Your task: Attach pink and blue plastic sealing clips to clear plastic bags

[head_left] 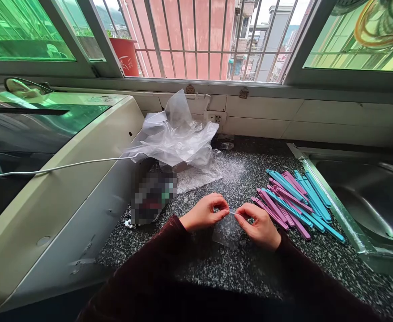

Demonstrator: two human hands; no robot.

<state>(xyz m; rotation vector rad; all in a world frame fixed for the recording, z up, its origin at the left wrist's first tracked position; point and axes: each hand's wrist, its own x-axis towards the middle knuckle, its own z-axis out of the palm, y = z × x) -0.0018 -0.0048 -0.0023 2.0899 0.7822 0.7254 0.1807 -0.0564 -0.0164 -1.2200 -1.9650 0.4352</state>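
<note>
Low over the speckled countertop, my left hand [211, 210] and my right hand [257, 223] are close together. Thumb and forefinger of each are pinched on the top edge of a small clear plastic bag [226, 232], which hangs below them and is hard to make out against the stone. Just right of my right hand lies a loose pile of long, thin purple plastic clips [277, 208] and blue plastic clips [312, 199]. They look like bag sealing clips, heaped in several directions.
Crumpled clear plastic bags [179, 138] lie at the back, against the tiled wall with its socket [215, 117]. A blurred-out item [152, 197] sits before them. A washing machine-like appliance [92, 170] stands left, a metal sink [360, 192] right. A white cable [72, 166] crosses the appliance.
</note>
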